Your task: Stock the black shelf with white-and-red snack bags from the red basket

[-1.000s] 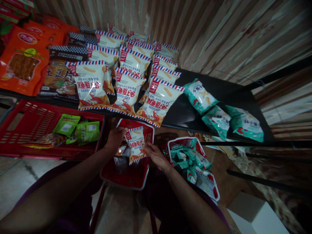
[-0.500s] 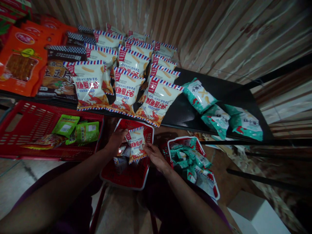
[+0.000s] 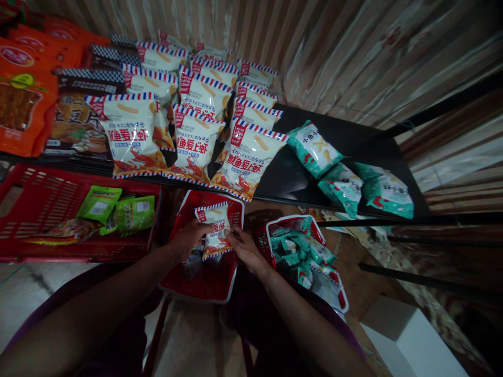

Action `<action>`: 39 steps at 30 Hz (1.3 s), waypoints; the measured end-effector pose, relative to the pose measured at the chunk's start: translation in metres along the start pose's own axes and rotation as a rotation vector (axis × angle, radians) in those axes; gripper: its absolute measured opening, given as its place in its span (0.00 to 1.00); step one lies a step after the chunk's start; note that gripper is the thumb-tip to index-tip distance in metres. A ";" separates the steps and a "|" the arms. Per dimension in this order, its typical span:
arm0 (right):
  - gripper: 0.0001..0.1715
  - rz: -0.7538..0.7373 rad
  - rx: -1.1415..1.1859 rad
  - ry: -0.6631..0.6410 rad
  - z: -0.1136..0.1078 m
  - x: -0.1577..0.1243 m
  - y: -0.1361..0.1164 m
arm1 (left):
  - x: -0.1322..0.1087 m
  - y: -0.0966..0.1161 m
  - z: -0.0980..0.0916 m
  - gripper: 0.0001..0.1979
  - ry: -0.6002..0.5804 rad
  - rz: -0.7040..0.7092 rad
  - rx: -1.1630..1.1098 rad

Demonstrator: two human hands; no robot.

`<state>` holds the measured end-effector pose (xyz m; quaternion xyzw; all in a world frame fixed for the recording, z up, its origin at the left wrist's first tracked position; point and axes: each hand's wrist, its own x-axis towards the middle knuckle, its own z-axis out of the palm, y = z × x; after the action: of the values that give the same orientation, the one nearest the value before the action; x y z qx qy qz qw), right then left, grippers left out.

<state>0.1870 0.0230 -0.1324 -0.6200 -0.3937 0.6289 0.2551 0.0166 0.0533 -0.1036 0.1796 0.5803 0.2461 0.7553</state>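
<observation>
Between my two hands is a small white snack bag (image 3: 215,222) with red lettering and a striped edge, held above the middle red basket (image 3: 181,285). My left hand (image 3: 193,236) grips its left side, the thumb across the front. At the right edge, my right hand (image 3: 244,245) pinches it. Below, partly hidden by my left hand, other bags lie in the basket. Matching white snack bags (image 3: 131,137) stand in rows on the black shelf (image 3: 291,178) just beyond.
On the left, a red basket (image 3: 39,196) holds green packets (image 3: 135,214). A smaller basket at the right is filled with teal bags (image 3: 302,248). Three teal bags (image 3: 314,149) lie on the shelf's right. Black metal bars (image 3: 424,283) and a white box (image 3: 412,340) are at lower right.
My left hand has shifted from the bag's upper left corner down onto its left side and front. The view has moved slightly, so the surroundings appear further left.
</observation>
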 end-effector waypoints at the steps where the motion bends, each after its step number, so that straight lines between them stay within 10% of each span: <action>1: 0.23 0.014 0.013 -0.016 0.000 0.000 -0.001 | 0.000 0.000 0.001 0.20 0.011 0.014 0.005; 30: 0.21 0.075 0.516 0.326 -0.019 0.019 -0.001 | -0.005 -0.009 0.003 0.21 -0.262 -0.066 0.004; 39: 0.11 0.108 0.606 0.410 -0.025 0.021 -0.005 | -0.001 -0.020 -0.004 0.22 -0.173 -0.010 0.150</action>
<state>0.2081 0.0471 -0.1388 -0.6494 -0.0969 0.5922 0.4671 0.0157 0.0361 -0.1154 0.2535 0.5304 0.1819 0.7882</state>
